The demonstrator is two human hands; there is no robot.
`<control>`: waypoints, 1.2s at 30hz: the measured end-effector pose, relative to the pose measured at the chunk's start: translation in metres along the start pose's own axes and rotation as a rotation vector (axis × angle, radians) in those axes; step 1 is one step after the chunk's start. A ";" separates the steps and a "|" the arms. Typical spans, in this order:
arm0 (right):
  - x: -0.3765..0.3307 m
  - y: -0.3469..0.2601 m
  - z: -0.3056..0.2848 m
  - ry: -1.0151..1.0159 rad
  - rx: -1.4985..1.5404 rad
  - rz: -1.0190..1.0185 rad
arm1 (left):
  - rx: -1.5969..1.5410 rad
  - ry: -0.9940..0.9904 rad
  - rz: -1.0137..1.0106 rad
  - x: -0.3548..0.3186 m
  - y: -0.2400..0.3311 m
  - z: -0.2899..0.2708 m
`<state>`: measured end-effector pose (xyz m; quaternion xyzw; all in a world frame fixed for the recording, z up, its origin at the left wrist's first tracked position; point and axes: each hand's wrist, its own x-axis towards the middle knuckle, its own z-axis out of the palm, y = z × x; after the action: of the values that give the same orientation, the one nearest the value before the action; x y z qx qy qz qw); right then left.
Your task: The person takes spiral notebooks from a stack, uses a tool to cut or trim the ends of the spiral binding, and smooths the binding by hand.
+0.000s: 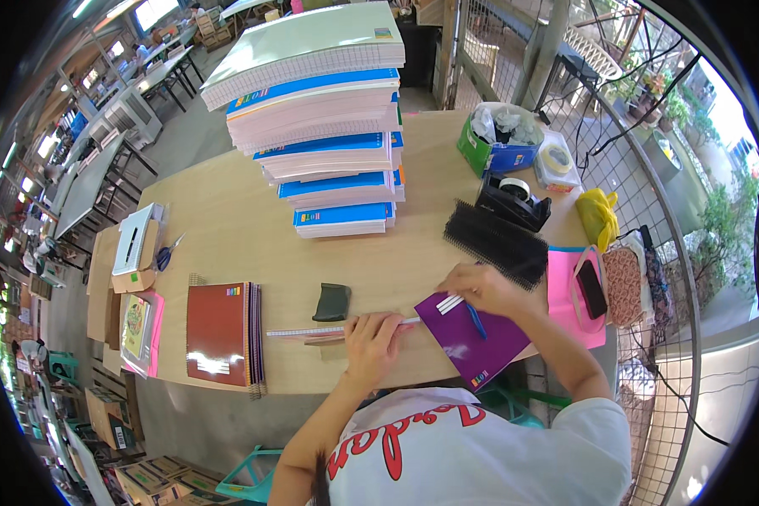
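My left hand (371, 344) is closed on a long, thin white strip (304, 331) with fine marks, lying across the near part of the table. A small brownish flat piece (325, 341) lies just under the strip. My right hand (474, 287) has its fingers bent together over the upper edge of a purple notebook cover (472, 350), beside its white lines; what they hold, if anything, I cannot make out. On that cover rests a blue pen (477, 322). A dark green curved block (332, 302) sits just beyond the strip.
Brown-red spiral notebooks (215, 329) lie at left, near scissors (169, 253). Tall paper stacks with blue covers (337, 143) rise at the back. Black binding coils (496, 243), a tape dispenser (513, 201), a box (499, 150) and a phone (591, 288) on a pink folder (562, 282) fill the right side.
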<state>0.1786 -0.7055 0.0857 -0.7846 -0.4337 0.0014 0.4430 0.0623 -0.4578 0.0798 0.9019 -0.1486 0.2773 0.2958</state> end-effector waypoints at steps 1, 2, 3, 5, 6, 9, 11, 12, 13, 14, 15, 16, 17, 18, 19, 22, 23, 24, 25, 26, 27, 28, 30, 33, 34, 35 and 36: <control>-0.001 -0.013 0.006 0.001 0.001 0.001 | 0.001 -0.002 0.000 0.000 0.000 -0.001; -0.003 -0.023 0.011 -0.038 0.047 0.109 | 0.004 -0.007 0.012 0.000 -0.001 -0.002; -0.005 -0.029 0.015 -0.078 0.092 0.218 | 0.008 -0.012 0.022 -0.001 -0.001 -0.002; -0.005 -0.033 0.021 -0.041 0.104 0.189 | 0.010 -0.011 0.023 -0.002 0.000 -0.002; -0.004 -0.035 0.024 -0.003 0.115 0.162 | 0.011 -0.012 0.023 -0.003 0.000 -0.002; 0.001 -0.045 0.029 0.055 0.026 0.040 | 0.002 -0.021 0.015 -0.003 0.000 -0.002; 0.002 -0.043 0.034 0.040 0.033 0.008 | -0.001 -0.018 0.011 -0.004 -0.001 -0.006; 0.002 -0.043 0.036 0.025 0.040 -0.023 | -0.005 -0.018 0.006 -0.004 -0.001 -0.008; 0.001 -0.044 0.038 0.026 0.039 -0.023 | -0.005 -0.017 0.007 -0.004 -0.001 -0.010; -0.001 -0.047 0.040 0.019 0.116 0.051 | -0.010 -0.019 0.004 -0.004 -0.001 -0.012; -0.002 -0.049 0.041 0.013 0.193 0.126 | -0.016 -0.021 0.000 -0.005 -0.001 -0.014; -0.001 -0.048 0.043 0.012 0.194 0.125 | -0.015 -0.020 0.000 -0.004 0.000 -0.015; -0.001 -0.045 0.044 -0.006 0.209 0.117 | -0.010 -0.019 0.008 -0.004 0.001 -0.014; -0.001 -0.044 0.045 -0.023 0.225 0.110 | -0.006 -0.018 0.017 -0.004 0.002 -0.013; -0.001 -0.045 0.044 -0.025 0.224 0.109 | -0.006 -0.016 0.017 -0.005 0.002 -0.012; -0.002 -0.052 0.040 -0.081 0.087 0.097 | -0.005 -0.044 0.024 -0.007 0.000 -0.009; -0.005 -0.052 0.040 -0.100 -0.005 0.085 | -0.004 -0.058 0.017 -0.006 0.000 -0.010; -0.007 -0.051 0.040 -0.119 -0.098 0.072 | -0.004 -0.072 0.010 -0.006 0.001 -0.010; -0.007 -0.052 0.041 -0.120 -0.099 0.075 | -0.007 -0.073 0.009 -0.005 0.001 -0.011; -0.005 -0.052 0.042 -0.036 -0.145 -0.006 | -0.022 -0.078 0.002 -0.003 0.002 -0.012; -0.005 -0.052 0.043 0.047 -0.191 -0.087 | -0.036 -0.084 -0.007 -0.002 0.002 -0.013; -0.005 -0.053 0.044 0.046 -0.194 -0.086 | -0.039 -0.082 -0.006 -0.001 0.002 -0.014; -0.009 -0.052 0.048 0.075 -0.343 -0.158 | -0.042 -0.085 -0.005 0.000 0.002 -0.014; -0.012 -0.049 0.051 0.104 -0.278 -0.167 | -0.043 -0.081 -0.009 0.000 0.001 -0.012; -0.012 -0.048 0.050 0.101 -0.279 -0.168 | -0.044 -0.078 -0.011 0.001 0.000 -0.012; -0.012 -0.049 0.048 0.025 -0.205 -0.050 | -0.043 -0.087 -0.009 0.000 0.000 -0.012; -0.011 -0.051 0.047 -0.052 -0.132 0.068 | -0.041 -0.096 -0.006 0.000 -0.001 -0.012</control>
<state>0.1195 -0.6686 0.0886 -0.8260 -0.4174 0.0080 0.3788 0.0577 -0.4500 0.0872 0.9083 -0.1655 0.2299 0.3079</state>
